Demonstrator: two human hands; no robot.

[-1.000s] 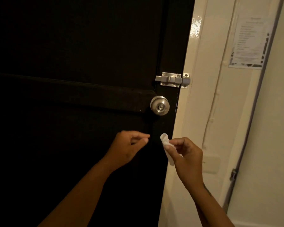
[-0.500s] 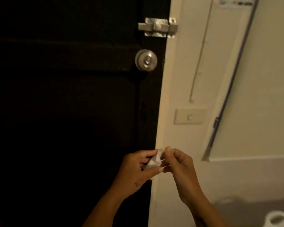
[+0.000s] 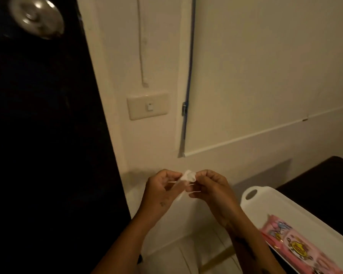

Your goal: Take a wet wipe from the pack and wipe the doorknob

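Wipe [image 3: 188, 176] being pinched between both hands, low in front of the wall.
It is showing as a small white crumpled wad, its long axis running roughly upright with a tail hanging down; left hand [image 3: 162, 192] and right hand [image 3: 212, 191] are both closing their fingers on it. The knob [image 3: 38, 16] is sitting far up left; the pack [image 3: 297, 248] is lying in a white tray [image 3: 251, 196].

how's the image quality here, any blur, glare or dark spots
Head view: dim, warm light overall; the door is nearly black with no detail. The doorknob is motion-smeared with bright glare spots. The wet wipe between left hand and right hand is soft-edged; the wipe pack on the white tray is blurred too, print unreadable.
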